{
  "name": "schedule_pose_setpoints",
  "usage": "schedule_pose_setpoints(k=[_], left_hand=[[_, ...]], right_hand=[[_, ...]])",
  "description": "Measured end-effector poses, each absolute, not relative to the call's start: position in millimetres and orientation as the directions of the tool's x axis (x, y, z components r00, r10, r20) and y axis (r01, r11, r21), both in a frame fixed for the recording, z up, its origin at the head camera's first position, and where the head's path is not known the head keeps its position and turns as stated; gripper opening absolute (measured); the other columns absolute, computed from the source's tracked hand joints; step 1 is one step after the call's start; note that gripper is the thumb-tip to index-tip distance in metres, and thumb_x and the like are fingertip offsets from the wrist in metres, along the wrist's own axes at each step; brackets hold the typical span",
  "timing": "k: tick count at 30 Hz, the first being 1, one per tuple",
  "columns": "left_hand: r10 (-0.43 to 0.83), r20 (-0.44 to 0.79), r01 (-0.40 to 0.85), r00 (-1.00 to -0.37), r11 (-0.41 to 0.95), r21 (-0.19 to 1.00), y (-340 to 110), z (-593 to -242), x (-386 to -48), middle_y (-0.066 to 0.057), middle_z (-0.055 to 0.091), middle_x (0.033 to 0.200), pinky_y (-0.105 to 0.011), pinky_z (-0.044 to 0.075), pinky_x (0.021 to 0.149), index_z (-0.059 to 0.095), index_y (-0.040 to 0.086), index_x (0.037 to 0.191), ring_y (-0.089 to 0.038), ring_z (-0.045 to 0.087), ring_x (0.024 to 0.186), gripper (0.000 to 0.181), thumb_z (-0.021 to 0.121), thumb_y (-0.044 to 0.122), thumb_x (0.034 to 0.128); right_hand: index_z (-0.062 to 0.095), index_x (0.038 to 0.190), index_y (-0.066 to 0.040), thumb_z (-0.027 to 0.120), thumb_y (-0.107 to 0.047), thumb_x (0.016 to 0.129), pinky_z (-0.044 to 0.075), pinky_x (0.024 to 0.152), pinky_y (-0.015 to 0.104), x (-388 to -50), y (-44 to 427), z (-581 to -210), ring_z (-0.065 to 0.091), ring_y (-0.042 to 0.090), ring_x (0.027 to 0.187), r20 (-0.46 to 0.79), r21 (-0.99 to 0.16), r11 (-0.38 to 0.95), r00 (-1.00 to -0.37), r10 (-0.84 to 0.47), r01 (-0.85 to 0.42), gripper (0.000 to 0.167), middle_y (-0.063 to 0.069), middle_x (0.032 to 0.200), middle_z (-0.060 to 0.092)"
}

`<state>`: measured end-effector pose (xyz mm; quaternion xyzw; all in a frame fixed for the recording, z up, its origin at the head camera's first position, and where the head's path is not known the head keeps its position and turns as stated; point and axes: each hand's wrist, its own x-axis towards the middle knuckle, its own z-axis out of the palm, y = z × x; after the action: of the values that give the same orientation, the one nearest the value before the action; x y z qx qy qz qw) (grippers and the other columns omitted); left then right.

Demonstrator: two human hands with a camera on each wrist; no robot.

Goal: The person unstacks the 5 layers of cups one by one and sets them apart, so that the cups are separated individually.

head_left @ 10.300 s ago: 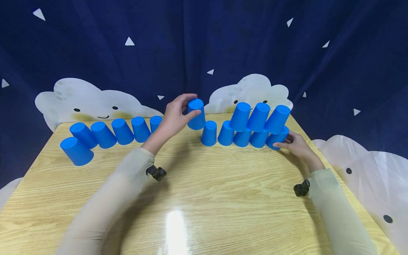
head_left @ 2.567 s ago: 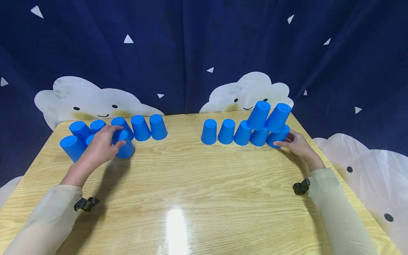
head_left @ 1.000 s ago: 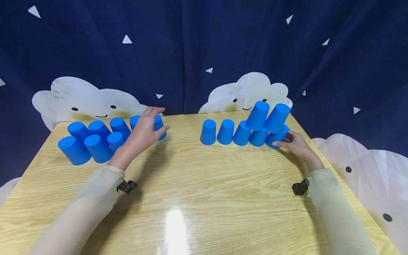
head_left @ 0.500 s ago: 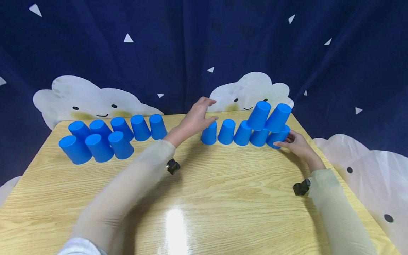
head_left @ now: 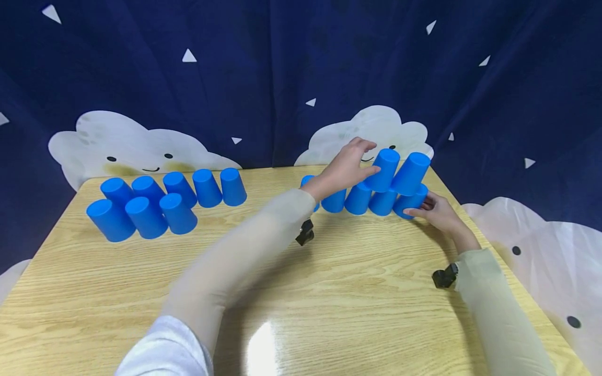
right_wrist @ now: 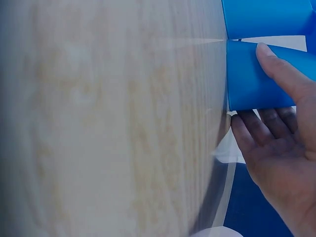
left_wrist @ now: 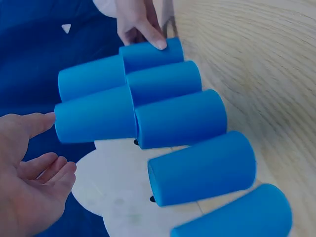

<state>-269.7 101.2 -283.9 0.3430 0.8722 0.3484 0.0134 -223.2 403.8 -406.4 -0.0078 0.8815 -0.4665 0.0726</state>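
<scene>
- Nearest you, your left sleeve (head_left: pixel 235 266) slants across the wooden counter (head_left: pixel 357 313), and your right sleeve (head_left: pixel 498 308) comes in along its right side; a small black camera (head_left: pixel 444 275) sits at each wrist.
- On the left of the counter, a front row (head_left: pixel 146 219) of three blue cups stands upside down, bases up.
- On the right, your right hand (head_left: pixel 439 213) has its fingers bent in on the end cup (head_left: pixel 410 203): the thumb lies on one side of it and the other fingers on the opposite side, so you have hold of it as it stands on the counter.
- Just behind the three, five more inverted cups form a back row (head_left: pixel 180 190).
- The end cup finishes a lower row (head_left: pixel 358 200) of five inverted cups; your left wrist partly covers the far-left one.
- Your left hand (head_left: pixel 345 167) is raised over the left part of that row, fingers well spread, thumb apart, gripping nothing.
- One fingertip reaches the edge of the left upper cup (head_left: pixel 385 175); you can't tell whether it touches.
- That cup bridges the row's third and fourth; beside it, the right upper cup (head_left: pixel 411 174) bridges the fourth and the end cup.
- Farthest off hangs a dark blue curtain (head_left: pixel 207 94) printed with white triangles and pale clouds (head_left: pixel 136 146).
</scene>
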Motion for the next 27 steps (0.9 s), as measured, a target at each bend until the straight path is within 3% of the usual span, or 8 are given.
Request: schedule_pose_setpoints(k=[10, 27], left_hand=[[0.601, 0.169, 0.539, -0.781, 0.512, 0.668, 131.8, -281.4, -277.3, -0.009, 0.048, 0.14, -0.022, 0.042, 0.102, 0.043, 0.005, 0.146, -0.018, 0.049, 0.127, 0.058, 0.063, 0.028, 0.0973], [0.603, 0.17, 0.514, -0.78, 0.461, 0.724, 134.1, -285.2, -277.8, -0.01, 0.049, 0.142, -0.023, 0.041, 0.104, 0.043, 0.006, 0.146, -0.02, 0.049, 0.13, 0.055, 0.063, 0.023, 0.0975]], right_hand=[[0.016, 0.155, 0.002, 0.069, -0.031, 0.094, 0.036, 0.107, 0.056, -222.8, 403.8, -405.6, 0.037, 0.047, 0.135, -0.134, -0.83, 0.554, -0.988, -0.08, 0.068, 0.087, 0.031, 0.15, 0.032], [0.017, 0.155, 0.002, 0.067, -0.031, 0.095, 0.036, 0.107, 0.056, -223.2, 404.1, -407.4, 0.038, 0.046, 0.134, -0.122, -0.826, 0.561, -0.988, -0.092, 0.05, 0.085, 0.03, 0.15, 0.034]])
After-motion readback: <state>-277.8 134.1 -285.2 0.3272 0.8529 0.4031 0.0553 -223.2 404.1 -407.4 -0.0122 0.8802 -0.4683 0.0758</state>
